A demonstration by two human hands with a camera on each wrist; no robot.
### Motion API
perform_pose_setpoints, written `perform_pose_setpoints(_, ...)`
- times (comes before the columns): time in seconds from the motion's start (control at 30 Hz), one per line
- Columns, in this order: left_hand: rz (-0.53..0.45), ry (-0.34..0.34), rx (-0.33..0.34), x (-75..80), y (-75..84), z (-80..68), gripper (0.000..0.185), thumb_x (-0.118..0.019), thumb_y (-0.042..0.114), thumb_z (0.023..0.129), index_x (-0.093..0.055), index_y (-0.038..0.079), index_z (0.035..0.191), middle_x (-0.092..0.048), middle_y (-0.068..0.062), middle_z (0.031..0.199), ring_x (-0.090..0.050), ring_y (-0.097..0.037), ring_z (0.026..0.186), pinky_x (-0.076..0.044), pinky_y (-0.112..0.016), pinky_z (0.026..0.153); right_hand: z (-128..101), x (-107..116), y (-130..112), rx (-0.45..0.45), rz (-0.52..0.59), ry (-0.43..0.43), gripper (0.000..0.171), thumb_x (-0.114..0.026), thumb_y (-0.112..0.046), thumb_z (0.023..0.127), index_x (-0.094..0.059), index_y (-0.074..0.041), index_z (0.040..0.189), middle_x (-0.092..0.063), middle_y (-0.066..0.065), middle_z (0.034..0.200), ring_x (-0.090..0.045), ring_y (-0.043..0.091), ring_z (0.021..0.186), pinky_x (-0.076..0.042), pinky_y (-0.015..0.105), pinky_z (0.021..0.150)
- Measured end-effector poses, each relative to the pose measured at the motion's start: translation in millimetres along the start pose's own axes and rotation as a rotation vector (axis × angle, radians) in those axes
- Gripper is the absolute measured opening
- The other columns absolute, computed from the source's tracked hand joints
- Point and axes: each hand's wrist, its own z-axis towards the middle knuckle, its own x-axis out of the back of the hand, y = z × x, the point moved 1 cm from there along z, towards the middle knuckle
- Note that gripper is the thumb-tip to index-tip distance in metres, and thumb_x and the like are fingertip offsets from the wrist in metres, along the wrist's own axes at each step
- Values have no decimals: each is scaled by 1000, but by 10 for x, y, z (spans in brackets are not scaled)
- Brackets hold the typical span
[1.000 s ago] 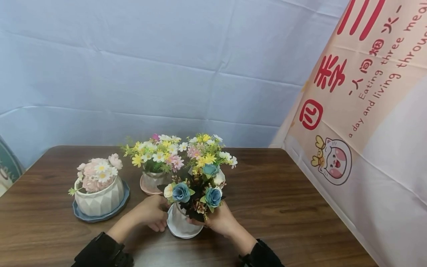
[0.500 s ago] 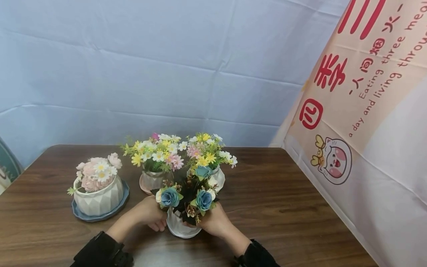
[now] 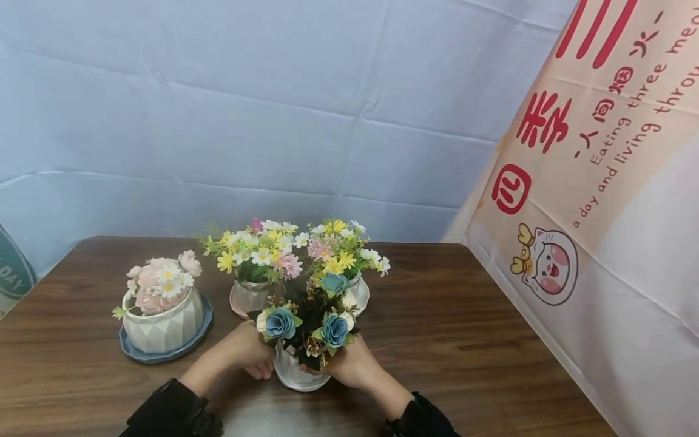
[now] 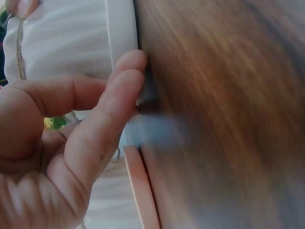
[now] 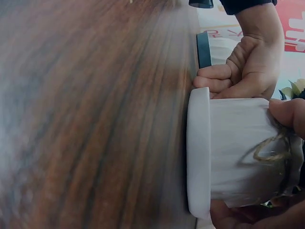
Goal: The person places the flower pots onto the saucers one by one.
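Both hands are clasping a white pot (image 3: 295, 371) of blue roses (image 3: 280, 322) — the left hand (image 3: 248, 351) is curling against its left side, the right hand (image 3: 352, 366) is wrapping its right side. The right wrist view is showing the right thumb (image 5: 288, 114) lying across the pot's ribbed wall (image 5: 238, 148) beside a twine bow (image 5: 271, 145), with other fingers beneath, and the left hand (image 5: 248, 67) pressing in from the far side. The pot is sitting upright on the desk (image 3: 464, 340) on its white saucer (image 5: 198, 152); its long axis is running vertically, flowers pointing up. In the left wrist view, the left fingertips (image 4: 128, 71) are touching the saucer rim (image 4: 121, 33).

Just beyond the hands, two daisy pots are standing side by side — one on a pink saucer (image 3: 240, 306), one white (image 3: 357, 294). Well off to the left hand's side, a faceted white pot (image 3: 164, 328) of pink blooms is resting on a blue saucer (image 3: 202, 331).
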Motion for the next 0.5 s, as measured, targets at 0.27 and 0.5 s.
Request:
perform_pose_setpoints(0.27,2,37,13,-36,25,-7,14,-50,-6,67,-62,-7,59,-60,-12,51,-61,-23,44,-52,-33,45,-9,-19,25,39,-44,14,67,-82,-31,69,-53,-4,123,-59,5,116,-54,21,107,-45,34,89)
perform_pose_setpoints(0.5,22,19,-29,-146,109,15,15,-50,-5,67,-62,-5,57,-59,-11,50,-60,-21,43,-52,-32,43,-110,82,72,22,-49,22,65,-81,-32,69,-54,-4,121,-61,6,113,-57,21,103,-48,33,83)
